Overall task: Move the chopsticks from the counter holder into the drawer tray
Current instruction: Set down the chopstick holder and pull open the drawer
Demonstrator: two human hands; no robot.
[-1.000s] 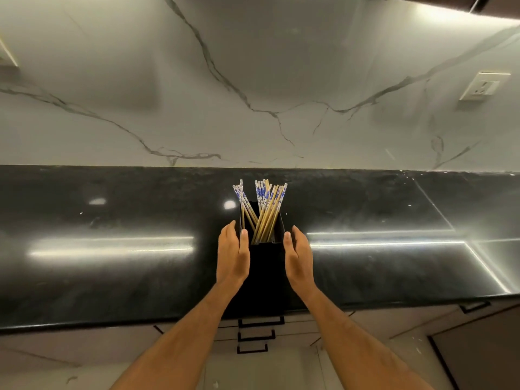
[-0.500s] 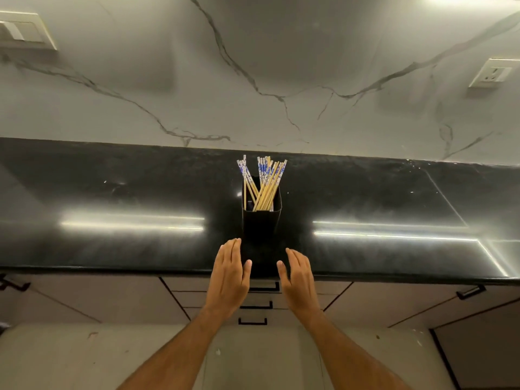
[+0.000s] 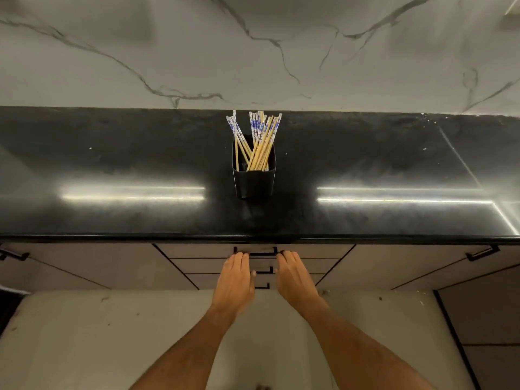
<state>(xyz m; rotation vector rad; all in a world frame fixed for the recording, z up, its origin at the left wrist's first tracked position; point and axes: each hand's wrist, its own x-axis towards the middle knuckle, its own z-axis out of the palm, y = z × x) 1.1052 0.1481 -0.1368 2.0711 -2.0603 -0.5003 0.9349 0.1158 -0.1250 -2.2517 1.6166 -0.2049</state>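
Several wooden chopsticks (image 3: 260, 139) with blue-and-white tops stand in a black holder (image 3: 253, 182) at the middle of the black counter (image 3: 140, 164). Below the counter's front edge is a stack of closed drawers. My left hand (image 3: 233, 280) and my right hand (image 3: 295, 280) lie side by side, palms down, fingers stretched forward. Their fingertips reach the two ends of the top drawer's black handle (image 3: 263, 253). Neither hand holds a chopstick. No drawer tray is in sight.
Two lower drawers with black handles (image 3: 264, 271) sit under the top one. Cabinet doors with black handles (image 3: 481, 253) flank the drawers. A marble wall (image 3: 253, 66) rises behind the counter. Pale floor (image 3: 84, 333) lies below.
Both hands have dropped from beside the holder, over the counter's front edge, down to the top drawer's handle. The holder and chopsticks stay put.
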